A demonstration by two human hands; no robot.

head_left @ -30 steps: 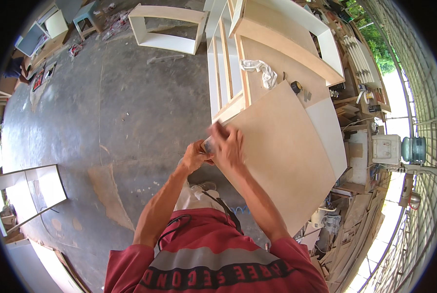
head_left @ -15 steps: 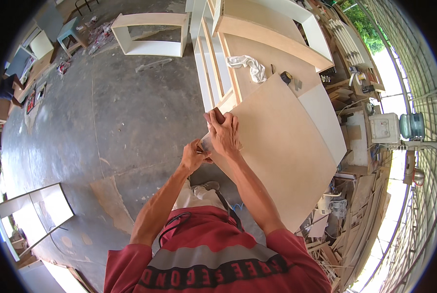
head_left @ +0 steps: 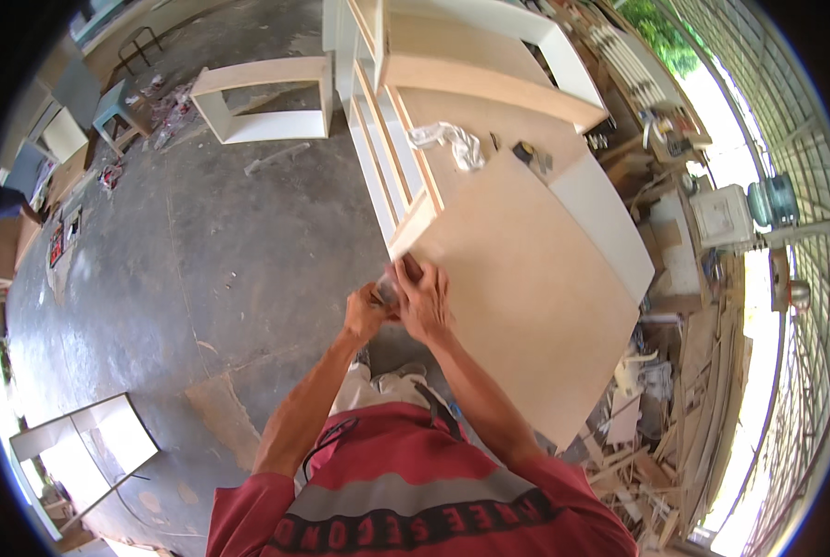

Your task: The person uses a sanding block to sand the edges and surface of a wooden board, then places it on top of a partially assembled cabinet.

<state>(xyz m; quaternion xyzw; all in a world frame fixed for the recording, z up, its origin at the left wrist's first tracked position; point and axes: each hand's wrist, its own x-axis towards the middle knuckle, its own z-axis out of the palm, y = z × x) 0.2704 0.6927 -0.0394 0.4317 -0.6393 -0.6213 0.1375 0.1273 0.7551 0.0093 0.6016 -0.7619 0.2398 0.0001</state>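
Observation:
A large pale plywood panel lies at a slant over a white-and-wood cabinet carcass, its near left edge in front of me. My right hand is closed around a small reddish-brown block, which looks like a sanding block, at that edge. Close beside it, my left hand has its fingers curled at the panel's corner and seems to grip it. The contact there is partly hidden by the fingers, and a greyish blur shows between the two hands.
A white cloth and a black tape measure lie beyond the panel on the cabinet carcass. An open box frame stands on the concrete floor. Wood offcuts are heaped at right. A person is at far left.
My right hand has slid nearer along the panel edge with the brown block and now sits right beside my left hand. The left hand stays about in place. The whole view has shifted slightly.

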